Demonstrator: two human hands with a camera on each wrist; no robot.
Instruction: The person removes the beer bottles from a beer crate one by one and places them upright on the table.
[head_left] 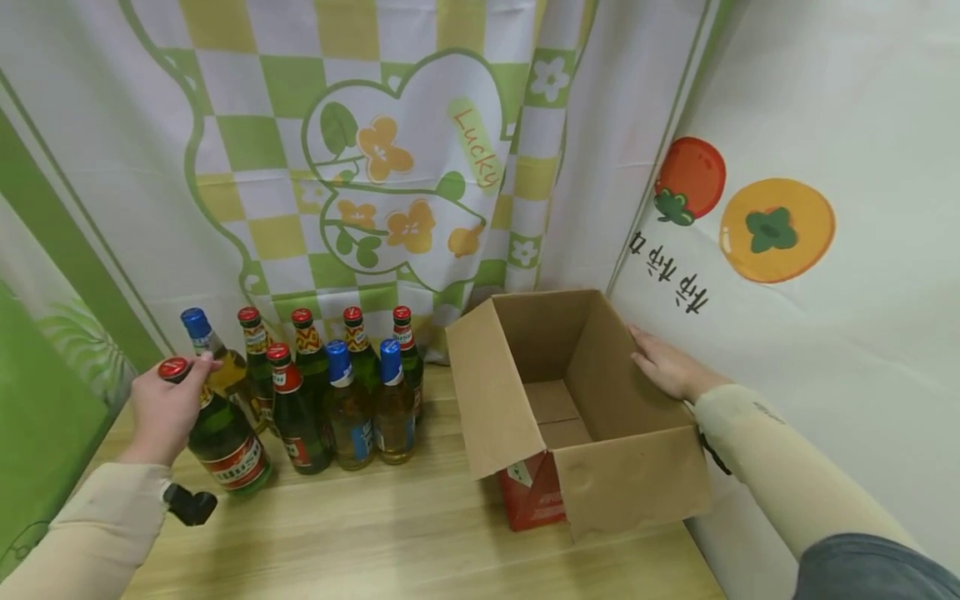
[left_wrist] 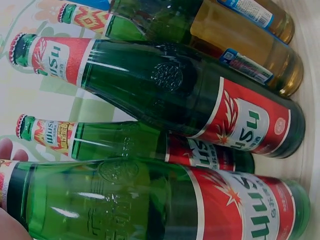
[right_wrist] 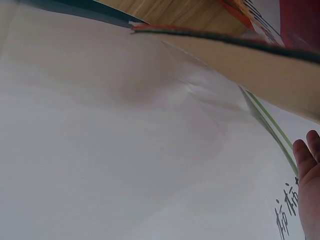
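Left hand (head_left: 167, 408) grips tilted bottle (head_left: 221, 433) at neck; box (head_left: 577, 417) lies right, right hand (head_left: 667, 367) flat against its wall.

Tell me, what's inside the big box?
The cardboard box looks empty: only its folded bottom flaps show. The near wall hides the front part of the floor, so something small there can't be ruled out.
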